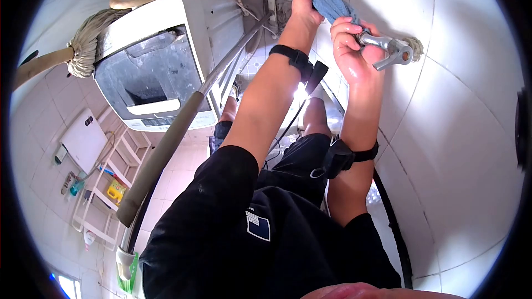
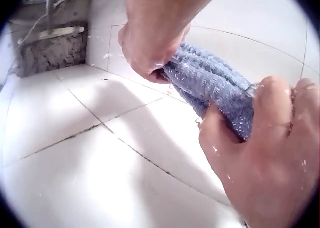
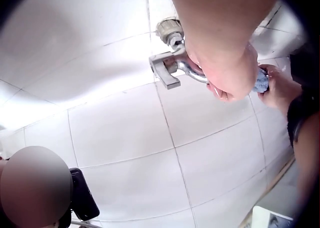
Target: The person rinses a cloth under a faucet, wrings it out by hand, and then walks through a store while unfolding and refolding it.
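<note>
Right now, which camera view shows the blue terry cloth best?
Left wrist: the blue terry cloth is close up, its texture clear between left hand and right hand. Head shows it smaller; right wrist, only a small patch.

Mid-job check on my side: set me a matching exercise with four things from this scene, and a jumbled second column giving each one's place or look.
Things
1. blue cloth
2. metal tap
3. yellow container
4. washing machine

Places and looks
A. on the rack
B. white casing with a dark lid
C. gripped by the left hand and the right hand
D. fixed to the white tiled wall

Right pairs
1-C
2-D
3-A
4-B
</note>
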{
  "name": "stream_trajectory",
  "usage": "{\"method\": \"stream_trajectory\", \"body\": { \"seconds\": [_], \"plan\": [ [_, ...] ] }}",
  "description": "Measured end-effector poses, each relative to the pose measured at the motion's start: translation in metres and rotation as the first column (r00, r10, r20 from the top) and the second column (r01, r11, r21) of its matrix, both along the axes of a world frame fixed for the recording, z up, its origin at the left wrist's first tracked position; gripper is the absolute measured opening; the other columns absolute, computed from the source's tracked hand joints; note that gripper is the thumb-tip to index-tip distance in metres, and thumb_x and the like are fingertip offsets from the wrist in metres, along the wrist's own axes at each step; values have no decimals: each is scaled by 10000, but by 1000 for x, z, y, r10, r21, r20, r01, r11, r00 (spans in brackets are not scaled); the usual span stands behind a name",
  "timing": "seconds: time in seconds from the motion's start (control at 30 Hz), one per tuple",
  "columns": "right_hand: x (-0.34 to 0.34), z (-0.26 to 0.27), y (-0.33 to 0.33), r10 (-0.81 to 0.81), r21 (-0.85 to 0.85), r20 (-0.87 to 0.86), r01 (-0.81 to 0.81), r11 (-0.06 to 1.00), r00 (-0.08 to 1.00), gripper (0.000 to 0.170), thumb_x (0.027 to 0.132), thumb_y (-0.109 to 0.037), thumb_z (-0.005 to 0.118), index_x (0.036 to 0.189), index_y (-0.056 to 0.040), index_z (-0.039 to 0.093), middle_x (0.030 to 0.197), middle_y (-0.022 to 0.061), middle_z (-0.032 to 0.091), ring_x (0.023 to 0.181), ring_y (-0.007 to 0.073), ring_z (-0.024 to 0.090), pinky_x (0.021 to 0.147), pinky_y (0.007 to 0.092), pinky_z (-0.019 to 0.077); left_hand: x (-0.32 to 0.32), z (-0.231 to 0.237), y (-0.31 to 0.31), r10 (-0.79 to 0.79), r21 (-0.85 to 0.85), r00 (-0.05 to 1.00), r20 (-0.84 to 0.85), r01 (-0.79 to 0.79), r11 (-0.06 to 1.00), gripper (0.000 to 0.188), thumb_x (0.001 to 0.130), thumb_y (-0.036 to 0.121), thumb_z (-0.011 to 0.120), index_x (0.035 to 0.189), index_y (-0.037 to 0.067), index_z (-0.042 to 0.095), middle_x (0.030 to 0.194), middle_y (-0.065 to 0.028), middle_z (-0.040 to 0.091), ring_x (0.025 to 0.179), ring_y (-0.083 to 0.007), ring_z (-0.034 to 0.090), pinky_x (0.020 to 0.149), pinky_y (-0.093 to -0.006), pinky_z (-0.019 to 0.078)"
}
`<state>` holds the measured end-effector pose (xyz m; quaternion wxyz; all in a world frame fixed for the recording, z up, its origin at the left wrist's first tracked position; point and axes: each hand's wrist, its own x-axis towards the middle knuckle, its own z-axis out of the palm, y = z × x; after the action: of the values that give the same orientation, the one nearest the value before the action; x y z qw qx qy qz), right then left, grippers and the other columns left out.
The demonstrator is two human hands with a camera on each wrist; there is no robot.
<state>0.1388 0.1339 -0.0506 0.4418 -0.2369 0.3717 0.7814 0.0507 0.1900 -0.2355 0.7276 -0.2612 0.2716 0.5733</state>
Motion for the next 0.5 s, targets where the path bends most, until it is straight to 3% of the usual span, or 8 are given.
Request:
{"method": "stream_trajectory", "body": {
  "seconds": [0.1,0.23,0.5],
  "plan": [
    [-3,0,2,4,14,3,-4,1000,1000,206,833,-77,592,895,15,419,811,80,449,650,144,500,469,237,343,-3,-11,2,-119,-65,993,12,120,991,148,790,123,532,882,8,542,882,-143,621,845,-329,592,828,-477,483],
    [0,-7,4,15,-21,11,-15,1000,1000,173,835,-51,585,864,-2,421,763,62,443,621,137,493,452,229,355,5,-15,-9,-137,-140,990,45,142,980,125,774,100,521,858,8,532,872,-145,611,841,-338,586,839,-477,481],
    [2,-6,2,45,-12,51,-44,999,998,125,829,-28,570,896,27,480,900,130,557,643,145,552,441,218,414,-22,-62,-20,68,-259,989,134,-32,965,99,796,57,512,867,-13,511,913,-160,591,844,-333,579,856,-499,474]
  ]
}}
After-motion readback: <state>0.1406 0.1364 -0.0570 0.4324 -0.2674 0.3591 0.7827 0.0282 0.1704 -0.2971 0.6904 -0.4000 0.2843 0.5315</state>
